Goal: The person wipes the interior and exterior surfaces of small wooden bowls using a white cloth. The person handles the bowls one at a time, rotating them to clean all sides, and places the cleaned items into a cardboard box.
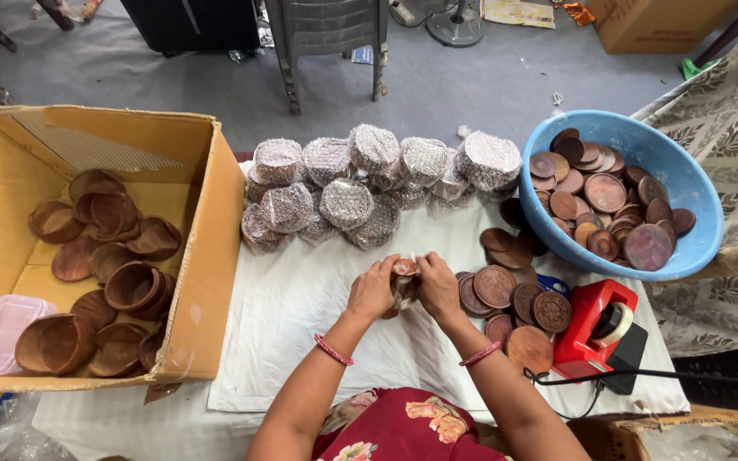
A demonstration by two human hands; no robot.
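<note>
Both hands — left hand (373, 290), right hand (437, 286) — grip one wooden disc (405, 267); one blue basin (694, 183), one red tape dispenser (595, 329), one cardboard box (207, 256).

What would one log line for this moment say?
left hand: on wooden piece | right hand: same piece | nearby: carved discs, tape dispenser

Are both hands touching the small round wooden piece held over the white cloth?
Touching. The head view shows the left hand and right hand closed around the wooden piece, fingers on it from both sides.
</note>
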